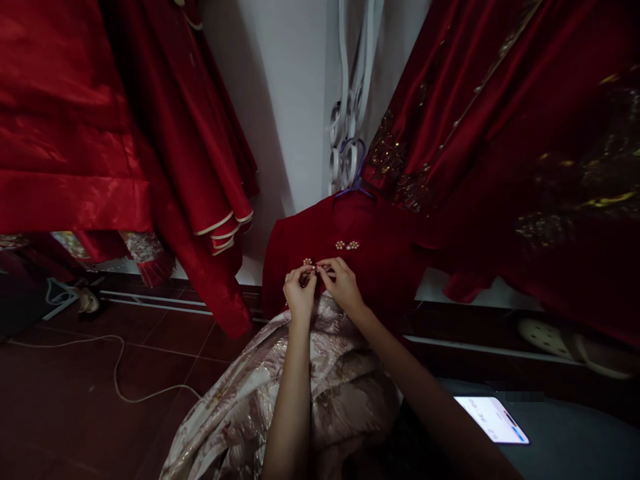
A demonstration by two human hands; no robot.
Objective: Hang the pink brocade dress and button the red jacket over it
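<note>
A dark red jacket [380,260] hangs low on a purple hanger [356,175] in front of me. It has a pearl knot clasp [347,245] near the collar and a second clasp [309,262] below it. My left hand [299,292] and my right hand [343,283] meet at this second clasp, fingers pinched on it. A pale gold brocade skirt [280,400] spreads out below the jacket, under my forearms.
Red satin garments [70,120] hang at the left, and embroidered red robes [540,153] at the right. A white ornate stand [350,100] rises against the white wall. A lit phone [493,419] lies at lower right. A white cable [117,373] runs over the dark tiled floor.
</note>
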